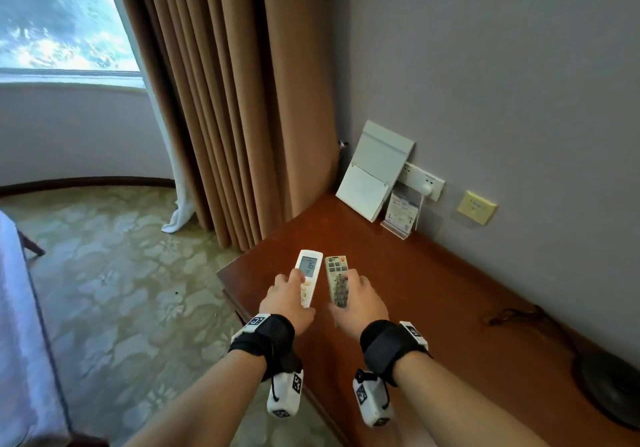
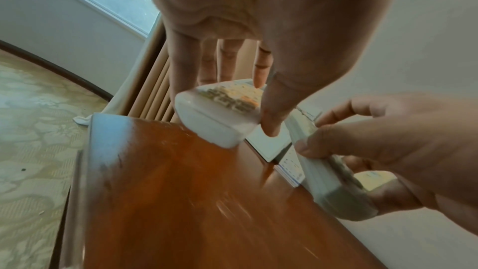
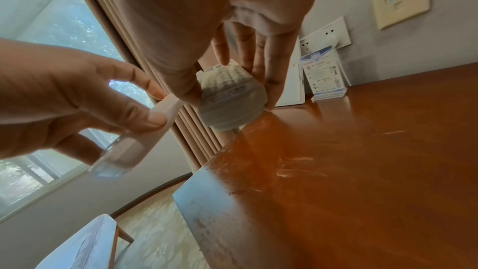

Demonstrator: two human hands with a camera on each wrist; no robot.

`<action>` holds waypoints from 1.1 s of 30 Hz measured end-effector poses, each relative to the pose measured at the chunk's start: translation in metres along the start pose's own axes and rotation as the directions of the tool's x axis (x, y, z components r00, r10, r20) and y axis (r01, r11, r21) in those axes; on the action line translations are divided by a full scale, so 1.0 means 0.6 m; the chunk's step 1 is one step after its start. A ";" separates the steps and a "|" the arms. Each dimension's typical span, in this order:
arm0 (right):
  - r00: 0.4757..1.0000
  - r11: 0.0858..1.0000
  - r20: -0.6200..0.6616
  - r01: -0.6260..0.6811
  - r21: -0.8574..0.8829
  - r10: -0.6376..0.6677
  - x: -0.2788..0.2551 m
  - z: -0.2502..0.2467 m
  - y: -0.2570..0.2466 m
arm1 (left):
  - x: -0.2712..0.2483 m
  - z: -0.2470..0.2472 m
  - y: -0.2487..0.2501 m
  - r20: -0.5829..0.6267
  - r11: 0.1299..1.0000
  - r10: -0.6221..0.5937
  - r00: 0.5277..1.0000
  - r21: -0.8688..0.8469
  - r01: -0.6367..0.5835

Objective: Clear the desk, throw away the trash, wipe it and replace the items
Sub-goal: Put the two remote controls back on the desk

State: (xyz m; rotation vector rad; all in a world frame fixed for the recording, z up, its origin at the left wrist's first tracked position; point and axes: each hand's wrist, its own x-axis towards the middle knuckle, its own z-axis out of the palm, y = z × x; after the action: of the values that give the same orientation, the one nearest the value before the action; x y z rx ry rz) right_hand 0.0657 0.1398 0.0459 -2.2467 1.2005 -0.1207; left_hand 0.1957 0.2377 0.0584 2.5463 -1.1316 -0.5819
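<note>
here, white remote (image 1: 312, 282) showing display (image 1: 308, 265); grey remote (image 1: 335, 280) densely buttoned.

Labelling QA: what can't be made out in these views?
- white remote: lower half under the left hand, head view.
- grey remote: held in the right hand, button labels blurred, right wrist view.
- card stand: print too small, head view.
- dark round object: cut off by the frame's right edge, head view.
</note>
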 end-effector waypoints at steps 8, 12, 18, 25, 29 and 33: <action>0.982 0.985 -0.074 -0.173 0.025 0.174 0.163 0.035 -0.113 | 0.213 -0.109 -0.109 0.115 0.991 0.111 0.987 0.057 -0.119; 0.957 0.963 -0.115 -0.262 0.061 0.268 0.235 0.033 -0.120 | 0.311 -0.118 -0.101 0.195 0.978 0.170 0.966 0.084 -0.189; 0.906 0.912 -0.132 -0.384 0.143 0.402 0.343 0.056 -0.083 | 0.447 -0.078 -0.053 0.272 0.956 0.232 0.934 0.114 -0.271; 0.853 0.842 -0.063 -0.495 0.216 0.518 0.473 0.108 -0.058 | 0.591 -0.028 -0.032 0.377 0.957 0.186 0.907 0.140 -0.255; 0.801 0.777 0.002 -0.582 0.242 0.599 0.520 0.145 -0.057 | 0.658 -0.006 -0.035 0.435 0.947 0.172 0.884 0.174 -0.270; 0.750 0.721 0.015 -0.641 0.263 0.662 0.566 0.176 -0.051 | 0.710 0.024 -0.037 0.486 0.938 0.184 0.855 0.172 -0.300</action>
State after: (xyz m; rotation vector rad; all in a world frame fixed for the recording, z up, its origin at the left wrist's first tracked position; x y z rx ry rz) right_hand 0.3243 -0.0666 -0.0885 -1.4946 1.8420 -0.0777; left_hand 0.4626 -0.0711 -0.0671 2.4591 -1.7598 -1.0837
